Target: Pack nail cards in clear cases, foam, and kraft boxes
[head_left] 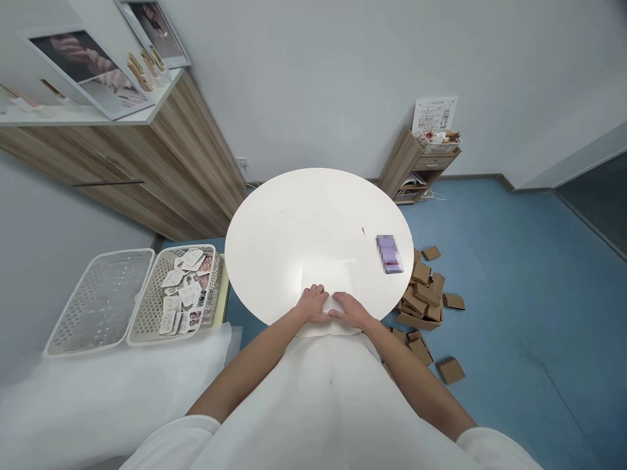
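Observation:
A thin white sheet, hard to tell from the tabletop, lies at the near edge of the round white table. My left hand is on its near part, fingers bent over it. From the other side my right hand grips the same part, its thumb close to the left thumb. A bit of white shows between the hands; whether it is a fold of the sheet I cannot tell. On the table's right side lies a purple rectangular item, its surface blurred out.
Left of the table stand a perforated white basket of printed cards and an open, clear-looking basket. Brown cardboard boxes are heaped on the floor at right. A wooden cabinet and a small shelf unit stand behind.

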Tool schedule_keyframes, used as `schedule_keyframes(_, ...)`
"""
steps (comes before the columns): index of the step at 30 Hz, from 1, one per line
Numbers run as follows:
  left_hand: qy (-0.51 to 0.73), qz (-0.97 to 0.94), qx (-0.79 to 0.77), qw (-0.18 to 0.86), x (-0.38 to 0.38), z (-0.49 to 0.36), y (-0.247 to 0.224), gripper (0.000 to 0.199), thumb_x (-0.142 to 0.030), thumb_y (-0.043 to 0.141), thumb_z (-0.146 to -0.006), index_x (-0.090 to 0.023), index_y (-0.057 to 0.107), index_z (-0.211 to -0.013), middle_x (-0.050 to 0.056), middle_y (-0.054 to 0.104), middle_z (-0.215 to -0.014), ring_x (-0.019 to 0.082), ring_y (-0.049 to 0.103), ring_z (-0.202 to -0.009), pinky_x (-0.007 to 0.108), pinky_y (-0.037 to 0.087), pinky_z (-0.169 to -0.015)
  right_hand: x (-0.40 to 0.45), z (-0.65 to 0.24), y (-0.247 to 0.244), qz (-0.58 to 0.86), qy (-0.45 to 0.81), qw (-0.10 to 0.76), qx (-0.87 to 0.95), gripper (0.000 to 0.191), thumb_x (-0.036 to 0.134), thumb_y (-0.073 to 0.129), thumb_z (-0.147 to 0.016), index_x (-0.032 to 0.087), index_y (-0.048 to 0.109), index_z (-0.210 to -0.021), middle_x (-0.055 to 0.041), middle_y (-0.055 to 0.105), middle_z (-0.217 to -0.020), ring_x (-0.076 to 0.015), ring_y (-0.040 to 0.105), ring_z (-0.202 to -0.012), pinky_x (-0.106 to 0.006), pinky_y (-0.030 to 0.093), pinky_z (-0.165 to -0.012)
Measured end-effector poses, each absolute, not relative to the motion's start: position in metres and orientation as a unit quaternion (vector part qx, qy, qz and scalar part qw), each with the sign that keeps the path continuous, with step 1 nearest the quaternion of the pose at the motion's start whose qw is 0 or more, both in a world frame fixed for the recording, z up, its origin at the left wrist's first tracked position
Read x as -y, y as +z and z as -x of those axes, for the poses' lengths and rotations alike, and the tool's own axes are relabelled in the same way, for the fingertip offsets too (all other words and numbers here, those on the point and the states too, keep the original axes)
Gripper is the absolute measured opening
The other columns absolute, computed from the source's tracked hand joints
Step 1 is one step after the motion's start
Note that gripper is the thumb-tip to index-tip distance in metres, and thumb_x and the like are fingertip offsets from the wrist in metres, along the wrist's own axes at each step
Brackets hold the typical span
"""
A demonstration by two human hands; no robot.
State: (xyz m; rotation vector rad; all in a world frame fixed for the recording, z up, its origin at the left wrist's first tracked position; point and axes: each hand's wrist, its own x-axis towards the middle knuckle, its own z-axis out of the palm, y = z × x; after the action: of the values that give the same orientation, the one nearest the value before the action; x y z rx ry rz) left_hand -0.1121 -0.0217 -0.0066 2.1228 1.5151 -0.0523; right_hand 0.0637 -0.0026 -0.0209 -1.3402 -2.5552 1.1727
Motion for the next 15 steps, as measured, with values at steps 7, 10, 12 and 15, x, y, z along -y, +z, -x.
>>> schedule_keyframes(7, -0.010, -0.783, -0.552, 0.285, 0.030, 0.114, -0.003, 0.046, -0.058, 0.038, -0.073, -0.020, 0.056, -0.092, 0.010, 0.052, -0.098, 0.026, 0.048, -0.092, 0.039, 0.037, -0.076, 0.008, -0.077, -0.016, 0.406, 0.410, 0.001, 0.817, 0.063, 0.054, 0.046, -0.076, 0.020, 0.036, -0.129, -0.0089, 0.035, -0.136, -0.0237, 0.033, -0.124, -0.039, 0.029, -0.099)
schedule_keyframes(10, -0.001, -0.761, -0.567, 0.316, 0.030, 0.120, -0.004, 0.048, -0.058, 0.037, -0.074, -0.021, 0.055, -0.098, 0.009, 0.054, -0.103, 0.026, 0.048, -0.097, 0.041, 0.037, -0.080, 0.003, -0.078, -0.015, 0.398, 0.378, -0.014, 0.836, 0.059, 0.052, 0.042, -0.079, 0.020, 0.038, -0.128, -0.0088, 0.034, -0.136, -0.0234, 0.027, -0.126, -0.039, 0.027, -0.100)
schedule_keyframes(12, 0.020, -0.733, -0.585, 0.346, 0.031, 0.126, -0.006, 0.053, -0.060, 0.037, -0.074, -0.022, 0.052, -0.107, 0.008, 0.053, -0.111, 0.026, 0.048, -0.102, 0.040, 0.036, -0.083, -0.004, -0.078, -0.014, 0.401, 0.362, -0.023, 0.842, 0.053, 0.050, 0.037, -0.082, 0.021, 0.041, -0.125, -0.0091, 0.039, -0.131, -0.0219, 0.034, -0.122, -0.037, 0.031, -0.097)
schedule_keyframes(15, 0.073, -0.696, -0.608, 0.375, 0.032, 0.138, -0.012, 0.052, -0.058, 0.040, -0.074, -0.023, 0.050, -0.111, 0.007, 0.050, -0.117, 0.024, 0.048, -0.104, 0.035, 0.038, -0.083, -0.018, -0.074, -0.008, 0.396, 0.350, -0.033, 0.848, 0.044, 0.048, 0.036, -0.084, 0.024, 0.049, -0.119, -0.0085, 0.049, -0.116, -0.0203, 0.045, -0.108, -0.034, 0.038, -0.089)
